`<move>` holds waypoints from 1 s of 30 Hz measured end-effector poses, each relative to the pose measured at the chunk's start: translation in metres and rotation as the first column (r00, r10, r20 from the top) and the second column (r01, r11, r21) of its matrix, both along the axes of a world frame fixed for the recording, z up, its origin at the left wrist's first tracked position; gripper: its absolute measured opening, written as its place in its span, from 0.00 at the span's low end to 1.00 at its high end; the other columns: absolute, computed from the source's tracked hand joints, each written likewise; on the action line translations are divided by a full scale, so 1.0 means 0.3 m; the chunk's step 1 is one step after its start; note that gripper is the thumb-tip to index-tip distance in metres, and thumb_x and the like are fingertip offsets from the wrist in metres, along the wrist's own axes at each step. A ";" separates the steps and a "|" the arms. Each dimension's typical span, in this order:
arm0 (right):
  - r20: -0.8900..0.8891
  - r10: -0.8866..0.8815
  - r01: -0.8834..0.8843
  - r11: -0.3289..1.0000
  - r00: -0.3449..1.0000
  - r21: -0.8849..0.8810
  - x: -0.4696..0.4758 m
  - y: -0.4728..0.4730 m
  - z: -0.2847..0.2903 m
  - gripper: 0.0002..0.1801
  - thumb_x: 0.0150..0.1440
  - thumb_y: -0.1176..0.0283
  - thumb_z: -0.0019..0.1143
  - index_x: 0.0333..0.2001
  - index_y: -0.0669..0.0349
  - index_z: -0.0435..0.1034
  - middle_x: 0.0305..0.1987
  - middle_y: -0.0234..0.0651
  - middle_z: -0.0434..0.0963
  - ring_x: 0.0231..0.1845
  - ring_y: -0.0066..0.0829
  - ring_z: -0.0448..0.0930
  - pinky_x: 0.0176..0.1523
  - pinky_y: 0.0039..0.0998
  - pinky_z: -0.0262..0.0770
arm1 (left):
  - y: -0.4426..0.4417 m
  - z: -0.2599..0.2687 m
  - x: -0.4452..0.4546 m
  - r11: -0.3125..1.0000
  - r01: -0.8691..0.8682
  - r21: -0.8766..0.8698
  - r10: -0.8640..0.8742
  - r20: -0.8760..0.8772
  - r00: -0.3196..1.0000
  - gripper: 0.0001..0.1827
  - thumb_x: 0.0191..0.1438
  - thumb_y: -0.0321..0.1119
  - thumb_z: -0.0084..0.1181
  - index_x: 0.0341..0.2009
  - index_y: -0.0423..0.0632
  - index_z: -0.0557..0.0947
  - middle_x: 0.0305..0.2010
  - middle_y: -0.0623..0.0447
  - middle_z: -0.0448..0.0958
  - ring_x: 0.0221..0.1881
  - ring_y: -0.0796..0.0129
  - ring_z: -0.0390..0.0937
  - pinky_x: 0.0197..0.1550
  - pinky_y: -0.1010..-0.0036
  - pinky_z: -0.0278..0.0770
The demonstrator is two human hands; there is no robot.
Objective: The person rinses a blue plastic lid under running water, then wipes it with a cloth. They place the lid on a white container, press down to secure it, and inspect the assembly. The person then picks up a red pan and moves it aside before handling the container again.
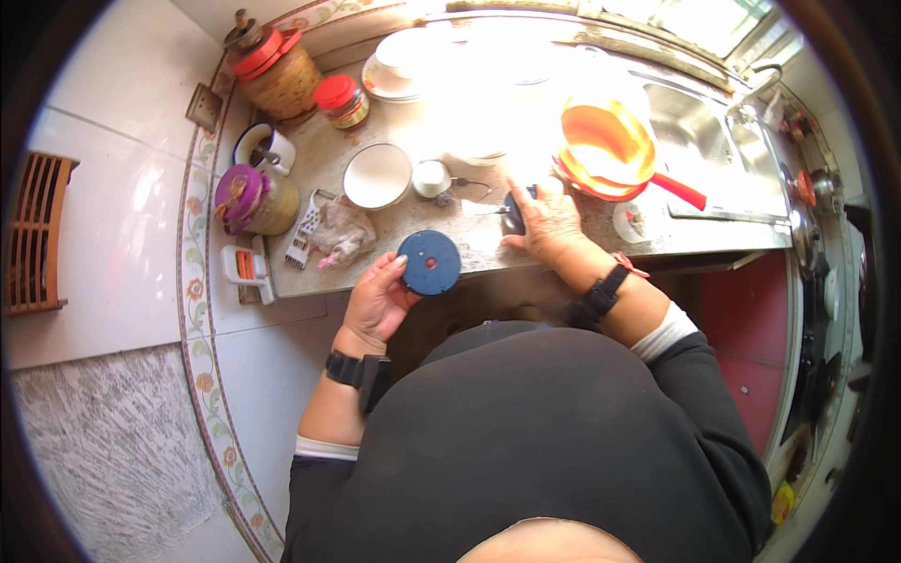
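Observation:
My left hand [380,299] holds a round blue lid [442,271] by its left edge, just off the counter's front edge. A small red spot marks the lid's middle. On the counter, my right hand [555,224] grips a dark blue object [515,217], with the thumb at its near side and fingers over the far side. The palm hides much of it, so its kind is unclear. A pale, flat piece [482,208] lies against its left side. Left of that stand a small white cup-like item [431,179] and a white bowl [377,176].
An orange pot [611,144] with a red handle stands near the steel sink [679,116]. Jars with a purple lid [243,193] and red lid [336,91], an enamel mug [278,151], a grater [306,229] and a crumpled plastic bag [345,232] occupy the left side. Sunlight washes out the back.

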State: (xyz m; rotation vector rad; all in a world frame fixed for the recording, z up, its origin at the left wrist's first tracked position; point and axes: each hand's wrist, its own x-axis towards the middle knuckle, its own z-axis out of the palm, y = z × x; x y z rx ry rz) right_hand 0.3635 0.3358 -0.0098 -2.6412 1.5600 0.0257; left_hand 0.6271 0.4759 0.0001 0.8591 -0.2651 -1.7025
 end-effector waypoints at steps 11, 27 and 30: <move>0.649 0.167 -0.323 0.938 0.742 0.128 0.126 0.126 0.243 0.30 0.50 0.56 0.70 0.54 0.54 0.72 0.50 0.43 0.75 0.52 0.47 0.77 0.55 0.40 0.75 | -0.054 0.021 -0.057 0.979 0.193 -0.056 -0.197 -0.067 0.978 0.13 0.67 0.38 0.52 0.49 0.42 0.76 0.48 0.47 0.80 0.48 0.64 0.81 0.54 0.64 0.81; 0.746 -0.186 -0.132 0.930 0.639 0.344 0.097 0.161 0.146 0.06 0.60 0.72 0.62 0.37 0.65 0.77 0.27 0.34 0.78 0.29 0.19 0.76 0.36 0.24 0.74 | -0.042 -0.042 -0.031 0.922 0.380 -0.081 -0.388 -0.155 0.909 0.22 0.65 0.40 0.54 0.57 0.38 0.73 0.51 0.43 0.80 0.50 0.60 0.81 0.55 0.64 0.80; 0.698 -0.239 -0.038 0.933 0.675 0.357 -0.002 0.182 0.134 0.06 0.58 0.72 0.61 0.35 0.64 0.78 0.30 0.42 0.81 0.29 0.34 0.81 0.37 0.30 0.78 | -0.040 -0.050 -0.011 0.920 0.382 -0.083 -0.391 -0.154 0.907 0.22 0.65 0.40 0.54 0.57 0.38 0.73 0.52 0.44 0.80 0.51 0.61 0.81 0.55 0.63 0.80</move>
